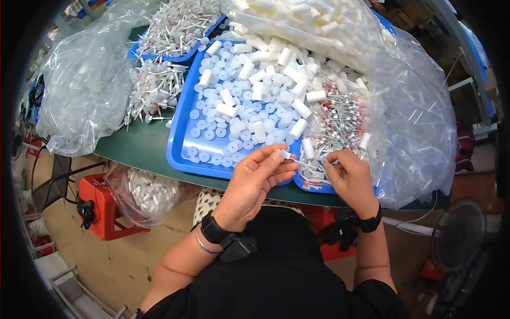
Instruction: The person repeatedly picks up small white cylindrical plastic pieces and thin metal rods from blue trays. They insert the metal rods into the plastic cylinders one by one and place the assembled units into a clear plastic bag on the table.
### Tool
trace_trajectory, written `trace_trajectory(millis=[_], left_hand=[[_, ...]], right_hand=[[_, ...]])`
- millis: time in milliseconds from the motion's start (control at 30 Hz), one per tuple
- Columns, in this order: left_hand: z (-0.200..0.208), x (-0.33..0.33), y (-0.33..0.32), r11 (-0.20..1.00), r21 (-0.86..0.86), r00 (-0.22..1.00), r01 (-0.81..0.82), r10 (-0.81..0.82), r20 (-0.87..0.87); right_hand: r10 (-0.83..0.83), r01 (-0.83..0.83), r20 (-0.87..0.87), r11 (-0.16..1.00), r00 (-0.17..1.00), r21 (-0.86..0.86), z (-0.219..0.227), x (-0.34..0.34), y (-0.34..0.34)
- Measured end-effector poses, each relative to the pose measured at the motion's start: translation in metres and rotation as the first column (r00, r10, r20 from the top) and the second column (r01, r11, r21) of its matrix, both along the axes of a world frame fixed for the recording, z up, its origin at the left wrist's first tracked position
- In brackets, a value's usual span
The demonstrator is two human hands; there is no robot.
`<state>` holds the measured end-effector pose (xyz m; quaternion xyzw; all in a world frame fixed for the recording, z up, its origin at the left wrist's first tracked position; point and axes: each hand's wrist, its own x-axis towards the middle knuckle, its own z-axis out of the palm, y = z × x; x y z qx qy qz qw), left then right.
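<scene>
My left hand [260, 173] is closed in a pinch on a small white plastic piece [286, 154] at the front edge of the blue tray. A thin pale rod [302, 162] runs from that piece toward my right hand [349, 178]. The right fingers are curled together over the smaller tray; what lies between them is too small to make out. Beneath my left hand, the large blue tray [176, 143] holds many translucent discs [210, 134] and white foam-like cylinders [227, 110]. Beside my right hand lies a heap of thin metal-and-red pins [342, 119].
At the back left, another blue tray [135, 53] is heaped with disc-and-rod pieces [178, 26]; more spill onto the green table [125, 143]. Clear plastic bags [79, 95] flank the trays. Below stand a red stool [95, 199] and a bag of white cylinders [151, 194]; a fan [458, 234] is at right.
</scene>
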<state>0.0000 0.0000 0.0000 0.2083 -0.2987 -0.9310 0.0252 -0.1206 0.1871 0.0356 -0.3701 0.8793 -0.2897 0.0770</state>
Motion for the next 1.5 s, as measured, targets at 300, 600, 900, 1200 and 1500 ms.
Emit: trace_trajectory(millis=[300, 600, 900, 1200, 1500], left_hand=[[0.001, -0.002, 0.003, 1.0, 0.011, 0.999, -0.021, 0.021, -0.025], [-0.002, 0.0, 0.003, 0.999, -0.035, 0.999, -0.04, 0.039, -0.013], [-0.001, 0.002, 0.011, 0.987, -0.135, 0.994, 0.088, -0.096, -0.047], [0.004, 0.006, -0.002, 0.941, -0.332, 0.994, 0.059, -0.086, -0.066], [0.016, -0.003, -0.179, 0.654, -0.409, 0.764, -0.636, 0.609, -0.214]], right_hand=[[0.091, -0.082, 0.057, 0.986, 0.994, -0.148, 0.011, 0.016, -0.006], [0.096, -0.096, 0.001, 0.987, 0.995, -0.127, 0.011, 0.018, -0.005], [0.142, -0.016, 0.434, 0.96, 0.89, -0.28, 0.003, 0.021, -0.009], [0.095, 0.185, 0.844, 0.957, 0.528, -0.223, 0.004, 0.026, -0.016], [-0.07, 0.221, 0.499, 0.943, 0.864, -0.249, 0.015, -0.002, 0.009]])
